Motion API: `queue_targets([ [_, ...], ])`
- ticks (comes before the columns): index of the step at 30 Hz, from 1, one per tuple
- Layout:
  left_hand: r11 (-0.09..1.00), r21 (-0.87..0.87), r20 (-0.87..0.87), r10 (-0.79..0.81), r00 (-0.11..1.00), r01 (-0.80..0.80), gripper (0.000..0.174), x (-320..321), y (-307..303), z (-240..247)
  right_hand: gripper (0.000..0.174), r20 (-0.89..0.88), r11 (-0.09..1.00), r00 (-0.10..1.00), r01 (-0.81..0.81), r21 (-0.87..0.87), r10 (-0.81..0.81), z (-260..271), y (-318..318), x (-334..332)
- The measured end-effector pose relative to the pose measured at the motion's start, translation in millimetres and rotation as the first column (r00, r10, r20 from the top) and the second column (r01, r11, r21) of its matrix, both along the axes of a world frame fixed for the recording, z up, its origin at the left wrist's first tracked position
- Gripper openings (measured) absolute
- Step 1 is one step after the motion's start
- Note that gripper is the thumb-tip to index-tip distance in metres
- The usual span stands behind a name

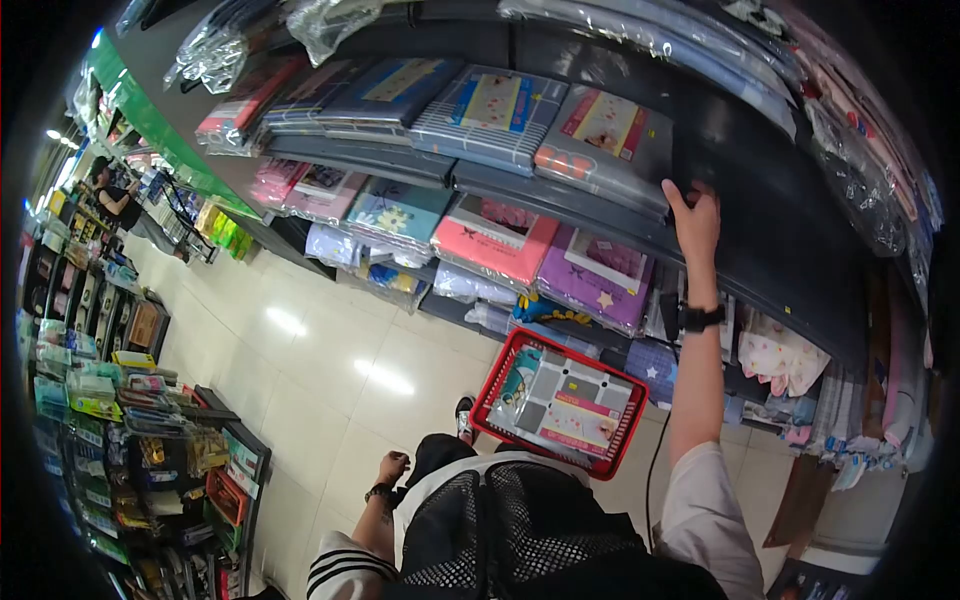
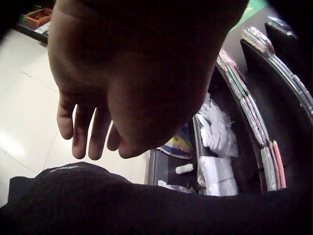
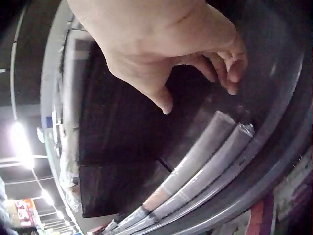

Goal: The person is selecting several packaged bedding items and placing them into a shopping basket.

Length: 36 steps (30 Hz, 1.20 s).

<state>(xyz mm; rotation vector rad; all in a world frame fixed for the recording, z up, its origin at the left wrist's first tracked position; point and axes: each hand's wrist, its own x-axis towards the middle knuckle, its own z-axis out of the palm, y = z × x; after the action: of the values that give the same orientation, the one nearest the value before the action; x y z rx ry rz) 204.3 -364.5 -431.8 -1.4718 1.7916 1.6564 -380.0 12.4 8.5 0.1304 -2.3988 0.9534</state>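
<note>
My right hand (image 1: 697, 228) reaches to the upper shelf, just right of a grey bedding pack (image 1: 615, 172) in clear plastic. In the right wrist view, this hand (image 3: 161, 41) is over the dark shelf with thumb and fingers spread apart and nothing between them. Two stacked grey packs (image 3: 198, 152) lie below the fingertips, their ends toward the hand. My left hand (image 1: 393, 467) hangs low at my side over the floor. From the left wrist view, the same hand (image 2: 127, 83) has loose fingers pointing down, holding nothing, near my dark clothing (image 2: 88, 200).
A red basket (image 1: 487, 412) with wrapped bedding packs inside stands before me, below the shelves. The lower shelf holds coral (image 1: 490, 250) and purple packs (image 1: 590, 278). Behind on the left is a goods rack (image 1: 150, 450). A person (image 1: 120, 205) stands far down the aisle.
</note>
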Motion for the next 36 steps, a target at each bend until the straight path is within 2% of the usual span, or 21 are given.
queue_targets([
  [1,1.0,0.014,0.03,-0.028,0.999,0.027,0.026,5,-5,-5,0.073,0.04,0.997,0.998,0.043,0.059,-0.045,-17,2,-28],
  [2,1.0,0.012,0.041,-0.022,0.999,0.022,0.026,6,-6,1,0.073,0.03,0.998,0.999,0.039,0.052,-0.04,-27,3,-44],
  [4,1.0,0.008,0.05,0.005,0.999,-0.006,0.025,9,-12,8,0.088,0.464,0.999,0.886,-0.034,0.024,0.019,-37,-1,-64],
  [7,0.997,-0.009,0.035,0.072,0.997,-0.072,0.027,13,-21,9,0.089,0.453,0.998,0.889,0.07,0.002,-0.063,-12,-16,-33],
  [9,0.997,-0.02,0.021,0.076,0.997,-0.076,0.027,6,-23,17,0.082,0.396,0.992,0.91,0.13,0.006,-0.122,-34,-5,-53],
  [11,0.997,-0.033,0.011,0.072,0.997,-0.072,0.028,-3,-27,25,0.075,0.386,0.975,0.913,-0.05,-0.216,0.133,-36,2,-52],
  [15,0.997,-0.071,-0.141,0.002,0.99,-0.012,0.026,-41,-30,34,0.061,0.39,0.977,0.913,-0.04,-0.208,0.12,-39,23,-31],
  [16,0.995,-0.099,-0.186,-0.036,0.982,0.018,0.026,-53,-30,36,0.054,0.367,0.955,0.913,-0.066,-0.29,0.175,-44,33,-19],
  [17,0.991,-0.127,-0.229,-0.073,0.971,0.045,0.026,-63,-30,38,0.048,0.341,0.925,0.912,-0.094,-0.369,0.229,-50,42,-4],
  [18,0.985,-0.161,-0.296,-0.115,0.948,0.069,0.025,-74,-31,35,0.044,0.286,0.739,0.87,-0.125,-0.662,0.402,-47,49,22],
  [19,0.963,-0.233,-0.281,-0.202,0.938,0.138,0.025,-91,-24,60,0.042,0.178,0.468,0.821,-0.12,-0.876,0.543,-39,54,52],
  [22,0.917,-0.325,-0.378,-0.349,0.858,0.23,0.023,-133,-19,75,0.043,0.16,0.487,0.85,-0.125,-0.864,0.502,-37,80,111],
  [23,0.918,-0.313,-0.428,-0.364,0.827,0.242,0.023,-149,-13,87,0.045,0.061,0.431,0.846,-0.207,-0.878,0.53,-55,95,121],
  [26,0.919,-0.196,-0.518,-0.393,0.76,0.342,0.025,-204,21,169,0.051,0.044,0.562,0.863,-0.288,-0.775,0.503,-64,126,157],
  [29,0.897,-0.026,-0.705,-0.329,0.628,0.441,0.058,-247,56,250,0.05,0.185,0.653,0.818,-0.274,-0.706,0.544,-59,143,188],
  [30,0.883,-0.02,-0.755,-0.32,0.572,0.469,0.073,-257,67,272,0.047,0.252,0.732,0.778,-0.352,-0.583,0.575,-61,146,194],
  [31,0.877,-0.011,-0.745,-0.327,0.581,0.48,0.073,-264,74,278,0.044,0.326,0.782,0.735,-0.432,-0.45,0.594,-62,146,201],
  [33,0.794,-0.008,-0.781,-0.385,0.492,0.608,0.093,-272,87,280,0.04,0.407,0.78,0.691,-0.383,-0.495,0.597,-65,131,217],
  [34,0.722,0.076,-0.757,-0.407,0.511,0.687,0.096,-274,92,269,0.042,0.424,0.753,0.625,-0.502,-0.425,0.655,-66,122,220],
  [35,0.6,-0.107,-0.73,-0.589,0.347,0.793,0.08,-276,100,275,0.044,0.448,0.705,0.551,-0.614,-0.354,0.705,-68,116,223],
  [36,0.556,0.005,-0.658,-0.624,0.421,0.831,0.071,-270,108,263,0.044,0.454,0.713,0.555,-0.601,-0.361,0.698,-75,113,227],
])
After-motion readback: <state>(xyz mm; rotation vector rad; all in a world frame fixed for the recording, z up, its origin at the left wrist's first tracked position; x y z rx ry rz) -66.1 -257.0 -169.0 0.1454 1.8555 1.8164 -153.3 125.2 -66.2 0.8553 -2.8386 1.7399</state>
